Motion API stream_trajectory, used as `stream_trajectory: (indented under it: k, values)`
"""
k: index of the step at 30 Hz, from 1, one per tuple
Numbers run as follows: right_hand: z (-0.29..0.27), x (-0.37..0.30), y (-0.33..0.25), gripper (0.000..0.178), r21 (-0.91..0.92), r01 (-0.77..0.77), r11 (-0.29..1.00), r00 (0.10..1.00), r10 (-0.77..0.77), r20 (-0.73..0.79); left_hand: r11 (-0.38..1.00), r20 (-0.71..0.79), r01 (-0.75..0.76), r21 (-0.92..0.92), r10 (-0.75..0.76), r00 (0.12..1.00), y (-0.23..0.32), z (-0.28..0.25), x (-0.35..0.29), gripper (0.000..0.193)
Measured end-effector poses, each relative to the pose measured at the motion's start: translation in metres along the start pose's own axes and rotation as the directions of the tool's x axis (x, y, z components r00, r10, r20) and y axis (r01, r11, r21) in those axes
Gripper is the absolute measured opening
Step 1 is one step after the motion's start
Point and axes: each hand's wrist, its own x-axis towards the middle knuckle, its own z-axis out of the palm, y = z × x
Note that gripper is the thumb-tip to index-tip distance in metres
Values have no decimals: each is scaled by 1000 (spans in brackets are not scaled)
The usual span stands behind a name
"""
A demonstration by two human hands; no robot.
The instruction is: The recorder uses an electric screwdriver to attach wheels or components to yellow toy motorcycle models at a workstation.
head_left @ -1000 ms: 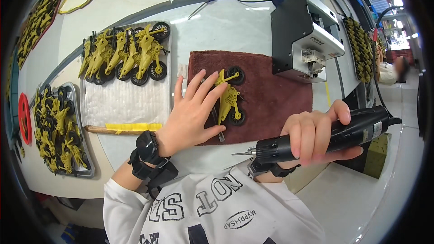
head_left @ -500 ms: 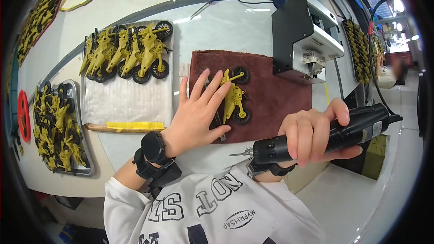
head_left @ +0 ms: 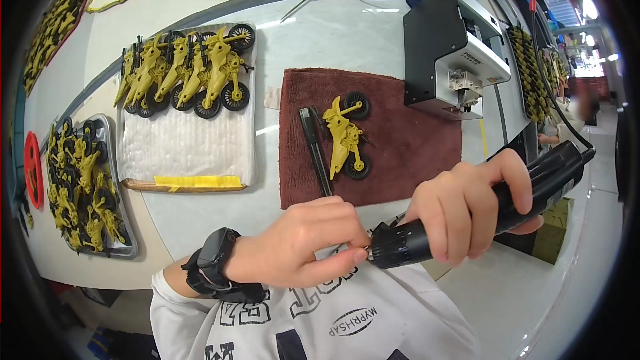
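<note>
My right hand (head_left: 460, 210) is wrapped around a black electric screwdriver (head_left: 400, 245), its tip end pointing left toward my body's middle. At that tip, the fingers of my left hand (head_left: 307, 237) close in a pinch on the screwdriver's bit end; the bit itself is mostly hidden by them. Beyond my hands, a yellow toy motorcycle (head_left: 343, 137) with black wheels lies on its side on a dark red cloth (head_left: 413, 160). Just left of it on the cloth rests black tweezers (head_left: 315, 150), neither hand touching them.
Several yellow motorcycles (head_left: 220, 70) lie in a row on a white padded tray (head_left: 187, 150). A metal tray (head_left: 130, 227) of yellow-black parts stands far left. A black-and-white machine (head_left: 433, 53) borders the cloth at right. A blue-handled screwdriver (head_left: 307, 0) lies at the back.
My left hand has left the cloth beside the motorcycle and come back to the electric screwdriver's tip, closing on it. The tweezers now show fully. My right hand keeps its hold.
</note>
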Motion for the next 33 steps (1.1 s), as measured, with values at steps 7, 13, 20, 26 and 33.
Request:
stream_trajectory:
  k: [7, 13, 20, 26, 33]
  values:
    - [-2, 3, 10, 37, 65, -212, 975, 976, 208, 70, 997, 186, 29, -65, -16, 982, -5, -14, 4, 10]
    - [-4, 4, 16, 38, 98, -258, 961, 965, 251, 78, 996, 209, 78, 45, -85, 974, -3, -16, 4, 10]
    - [21, 4, 5, 39, -302, 298, 905, 948, -317, -13, 997, -27, 76, 24, -75, 997, -14, -30, -7, 4]
    - [30, 8, 31, 47, -606, 400, 688, 894, -438, 93, 514, -126, 175, -840, -499, 858, -24, -11, -17, 14]
    - [33, 6, 31, 41, -645, 460, 610, 868, -461, 183, 383, -81, 173, -907, -563, 823, -20, -6, -15, 12]
